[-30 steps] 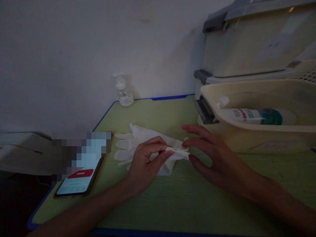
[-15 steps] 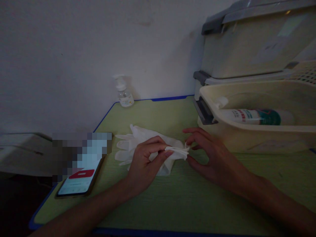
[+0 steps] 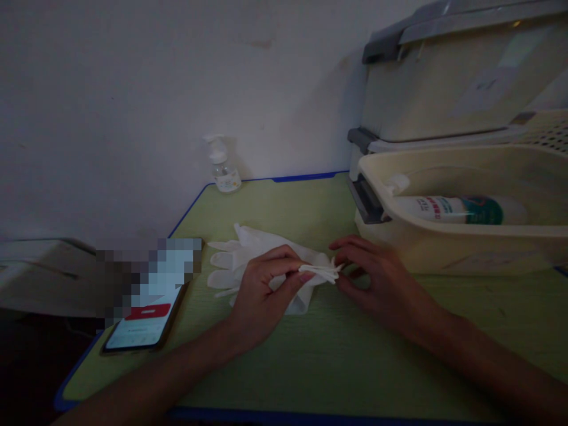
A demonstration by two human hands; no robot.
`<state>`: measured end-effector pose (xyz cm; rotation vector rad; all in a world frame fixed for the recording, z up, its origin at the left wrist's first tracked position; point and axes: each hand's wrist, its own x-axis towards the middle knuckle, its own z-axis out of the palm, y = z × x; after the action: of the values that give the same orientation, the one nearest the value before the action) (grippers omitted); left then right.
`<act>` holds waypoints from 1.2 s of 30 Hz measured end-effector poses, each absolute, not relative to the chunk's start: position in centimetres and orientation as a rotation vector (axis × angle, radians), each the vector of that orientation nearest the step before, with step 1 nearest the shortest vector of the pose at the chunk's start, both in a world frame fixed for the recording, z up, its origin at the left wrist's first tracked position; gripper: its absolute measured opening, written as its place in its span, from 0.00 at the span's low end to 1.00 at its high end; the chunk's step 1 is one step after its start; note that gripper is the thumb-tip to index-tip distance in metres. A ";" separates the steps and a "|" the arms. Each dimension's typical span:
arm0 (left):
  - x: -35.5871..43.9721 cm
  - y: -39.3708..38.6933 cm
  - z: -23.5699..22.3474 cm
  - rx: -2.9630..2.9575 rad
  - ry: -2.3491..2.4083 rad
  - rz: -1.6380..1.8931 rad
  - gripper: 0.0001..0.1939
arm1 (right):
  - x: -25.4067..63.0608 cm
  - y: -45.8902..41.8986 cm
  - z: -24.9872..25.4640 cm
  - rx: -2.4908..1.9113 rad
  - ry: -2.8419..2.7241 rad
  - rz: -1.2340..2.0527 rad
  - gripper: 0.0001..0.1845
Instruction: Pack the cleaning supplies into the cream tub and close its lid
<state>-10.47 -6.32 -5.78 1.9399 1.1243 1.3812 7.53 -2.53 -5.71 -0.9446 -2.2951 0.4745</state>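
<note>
My left hand (image 3: 264, 293) is closed in a pinch on a thin, folded white glove (image 3: 322, 272), its layers showing edge-on. At the right end of that fold, the thumb and fingertips of my right hand (image 3: 377, 278) close on its edge; the exact contact is partly hidden. Beneath and behind both hands, a pair of white disposable gloves (image 3: 255, 239) appears to lie flat on the green table (image 3: 284, 207), fingers pointing left. My left hand covers part of them.
To the left lies a lit smartphone (image 3: 137, 331), partly pixelated. A clear pump bottle (image 3: 227, 177) stands by the wall. On the right, a cream bin (image 3: 465, 251) holds a white and green bottle (image 3: 479, 210), with a lidded storage box (image 3: 435, 94) behind it.
My right thumb and fingers have drawn closer together at the folded glove's right end. The fold has flattened and tipped slightly. My left hand has barely moved.
</note>
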 end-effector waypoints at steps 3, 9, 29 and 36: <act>-10.4 -6.4 -5.9 1.938 1.110 1.375 0.07 | 7.4 -2.6 -5.6 -1.001 -2.213 0.657 0.08; -10.3 -6.5 -5.9 1.948 1.090 1.351 0.08 | 7.1 -2.4 -5.7 -1.052 -2.123 0.805 0.11; -11.2 -6.4 -5.7 2.273 1.130 1.323 0.07 | 8.7 -2.4 -4.4 -0.926 -2.287 0.297 0.11; -11.1 -6.4 -5.7 2.305 1.163 1.290 0.08 | 8.7 -2.1 -5.0 -0.963 -2.376 0.301 0.11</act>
<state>-11.15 -6.41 -5.67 2.3052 1.1625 1.2896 8.66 -2.12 -4.98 -0.9627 -2.3758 0.3010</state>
